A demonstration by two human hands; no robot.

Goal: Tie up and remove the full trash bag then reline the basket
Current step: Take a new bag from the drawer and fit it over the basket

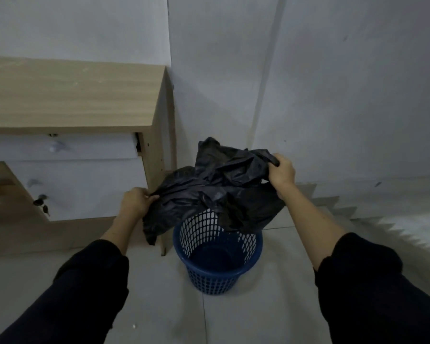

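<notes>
Left hand (135, 202) and right hand (281, 171) pinch the limp, light black bag (216, 187) by its edges over the empty blue basket (217, 254)

Home room (plain walls): wooden drawer cabinet (70, 135)

Black bag (216, 187) hangs crumpled over the blue basket (217, 266), covering the far half of its mouth; the near half is open. Wooden cabinet (157, 155) crowds the left side, just beside the basket. Bare floor (278, 306) near and right leaves room.
</notes>
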